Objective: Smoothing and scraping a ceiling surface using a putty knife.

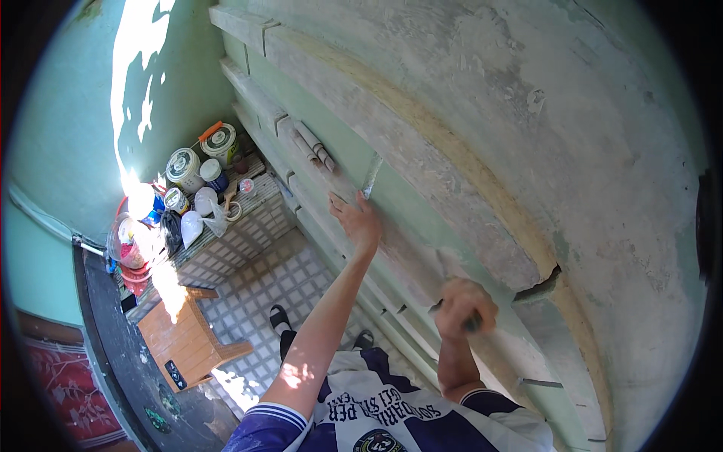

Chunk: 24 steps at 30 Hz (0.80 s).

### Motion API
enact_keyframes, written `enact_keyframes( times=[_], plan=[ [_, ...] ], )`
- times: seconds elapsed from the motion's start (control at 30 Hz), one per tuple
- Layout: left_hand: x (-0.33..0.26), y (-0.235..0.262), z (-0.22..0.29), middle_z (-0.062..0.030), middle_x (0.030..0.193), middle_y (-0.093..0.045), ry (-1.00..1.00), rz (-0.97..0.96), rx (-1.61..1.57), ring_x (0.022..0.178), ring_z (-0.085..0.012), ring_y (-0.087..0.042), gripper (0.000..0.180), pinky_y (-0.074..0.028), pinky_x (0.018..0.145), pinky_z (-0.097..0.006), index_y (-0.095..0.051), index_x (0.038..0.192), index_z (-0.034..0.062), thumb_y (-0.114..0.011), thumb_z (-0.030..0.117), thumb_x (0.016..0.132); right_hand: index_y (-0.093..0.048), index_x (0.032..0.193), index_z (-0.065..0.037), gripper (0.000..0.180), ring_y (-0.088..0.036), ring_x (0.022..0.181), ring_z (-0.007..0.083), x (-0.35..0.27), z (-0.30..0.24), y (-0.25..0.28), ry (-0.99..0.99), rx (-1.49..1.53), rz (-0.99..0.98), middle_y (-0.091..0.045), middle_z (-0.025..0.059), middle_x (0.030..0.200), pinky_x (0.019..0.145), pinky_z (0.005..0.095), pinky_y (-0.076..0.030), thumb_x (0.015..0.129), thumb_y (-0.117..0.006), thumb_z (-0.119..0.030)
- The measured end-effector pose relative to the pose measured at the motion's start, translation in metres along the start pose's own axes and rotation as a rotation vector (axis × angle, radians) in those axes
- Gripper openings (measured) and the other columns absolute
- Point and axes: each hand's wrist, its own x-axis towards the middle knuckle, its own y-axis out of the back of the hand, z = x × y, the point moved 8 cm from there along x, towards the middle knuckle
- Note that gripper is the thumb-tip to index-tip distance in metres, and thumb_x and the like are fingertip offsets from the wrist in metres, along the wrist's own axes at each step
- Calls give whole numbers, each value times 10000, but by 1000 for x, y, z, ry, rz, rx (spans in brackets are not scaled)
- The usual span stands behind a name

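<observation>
My left hand (357, 224) lies on the pale, plastered ledge (407, 264) of the wall with its fingers spread, holding nothing. Just beyond its fingertips, a narrow shiny strip (372, 176) shows against the green wall; I cannot tell what it is. Farther along the same ledge sit grey rolled pieces (315, 147), perhaps paper or cloth. My right hand (465, 303), blurred, is closed round a dark-handled tool (472, 323) close to the ledge on the right. The fingers hide most of that tool, and its kind is unclear.
Paint buckets (183, 167), tubs and plastic bags (192, 226) crowd a tiled counter (260, 215) at the left. A wooden stool (177, 331) with a dark device (175, 374) stands on the tiled floor (260, 282). A rough curved ledge (452, 143) juts out above the hands.
</observation>
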Motion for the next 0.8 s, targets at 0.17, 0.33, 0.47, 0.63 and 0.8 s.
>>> enact_keyframes(
  times=[0.17,0.33,0.47,0.63,0.8],
  plan=[
    [1,1,-1,-231,1455,-249,5,-3,-4,1253,-424,-400,709,-372,1011,-468,-179,1448,-33,-494,355,946,-355,631,-62,297,-387,370,118,-2,17,-12,-107,-73,-31,-392,21,459,366,265,-356,902,-474,-98],
    [-2,-1,3,-245,1447,-253,3,-15,31,1248,-431,-402,708,-374,1009,-466,-186,1443,-39,-497,355,944,-410,659,-60,256,-350,378,119,0,3,4,0,105,96,-381,21,470,366,266,-351,903,-483,-85],
    [2,1,-4,-237,1443,-263,-24,32,12,1240,-429,-411,709,-380,1002,-465,-190,1443,-34,-497,363,943,-406,659,-61,268,-366,382,125,-3,-15,13,94,228,153,-419,35,495,365,279,-347,907,-499,-97],
    [-3,-1,0,-223,1446,-265,7,5,1,1238,-423,-413,714,-379,1000,-469,-180,1450,-23,-492,371,943,-404,729,-51,229,-404,407,137,-2,0,0,103,-25,-35,-420,43,500,374,281,-375,920,-511,-117],
    [-1,0,-1,-222,1448,-263,12,10,2,1246,-419,-408,719,-378,1002,-471,-173,1459,-5,-488,384,943,-394,789,-29,182,-445,427,147,2,-2,4,74,51,55,-465,68,530,382,306,-410,913,-509,-96]
  ],
)
